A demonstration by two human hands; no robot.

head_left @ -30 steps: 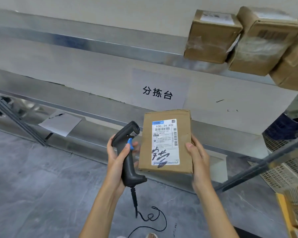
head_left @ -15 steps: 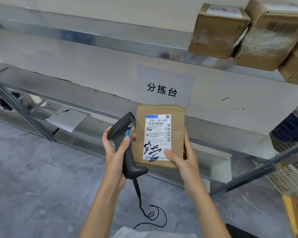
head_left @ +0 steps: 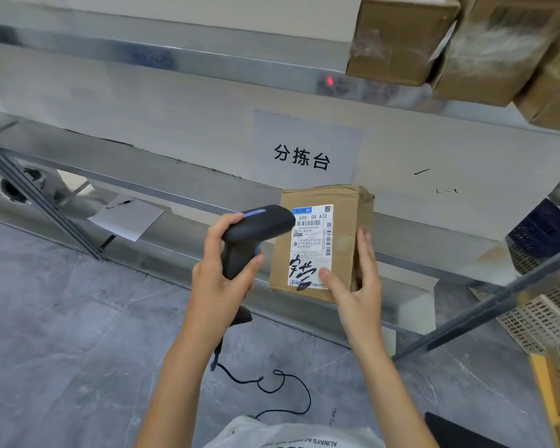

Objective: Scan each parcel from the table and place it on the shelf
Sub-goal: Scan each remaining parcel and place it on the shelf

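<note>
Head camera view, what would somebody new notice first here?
Centre frame, the right hand holds a cardboard parcel upright while the left hand points a black barcode scanner at its white label. Behind hangs a paper sign with black characters, and more cardboard boxes sit on the shelf top right.

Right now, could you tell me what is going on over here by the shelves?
A person is scanning a parcel. The left hand grips a black corded barcode scanner and aims its head at the shipping label on a small cardboard parcel, which the right hand holds upright in front of the metal shelf. A red dot glows on the shelf edge above. Other cardboard boxes already sit on the shelf at upper right.
</note>
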